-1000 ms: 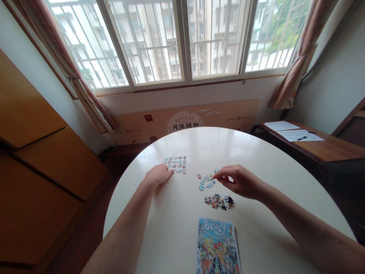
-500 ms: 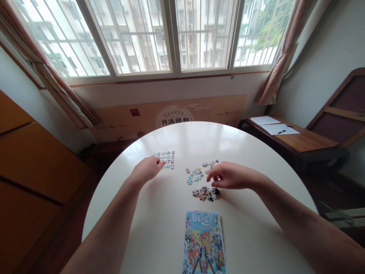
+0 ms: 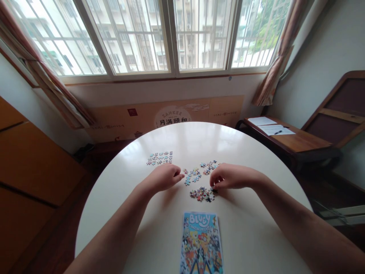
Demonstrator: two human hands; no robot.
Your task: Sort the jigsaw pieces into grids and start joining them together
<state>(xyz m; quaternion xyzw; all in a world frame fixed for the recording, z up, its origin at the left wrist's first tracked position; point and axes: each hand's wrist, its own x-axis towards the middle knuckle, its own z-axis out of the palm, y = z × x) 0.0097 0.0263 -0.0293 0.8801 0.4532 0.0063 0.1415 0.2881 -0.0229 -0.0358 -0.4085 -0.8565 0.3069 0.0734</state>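
Over the left-middle of the round white table hangs my left hand (image 3: pixel 167 177), its fingers curled and thumb pressed against the index finger. Anything inside that pinch is hidden from me. It is between the rows of laid-out puzzle pieces (image 3: pixel 161 158) and a loose cluster of bluish pieces (image 3: pixel 192 176). My right hand (image 3: pixel 232 176) reaches down to the right edge of a heap of mixed puzzle pieces (image 3: pixel 202 194). Its fingertips close on a dark puzzle piece (image 3: pixel 215 189) there, partly covered by the fingers. Another small group of pieces (image 3: pixel 209 166) lies just beyond it.
A colourful "Bluey" picture sheet (image 3: pixel 201 243) lies at the near side of the white table (image 3: pixel 251 236). To the right, a low wooden table (image 3: pixel 306 136) holds papers (image 3: pixel 275 130) and a pen. Barred windows (image 3: pixel 131 38) and curtains are ahead.
My left hand has moved right and nearer, away from the laid-out rows, uncovering them. My right hand has lowered slightly to the heap, its fingers closing. The view has shifted slightly.
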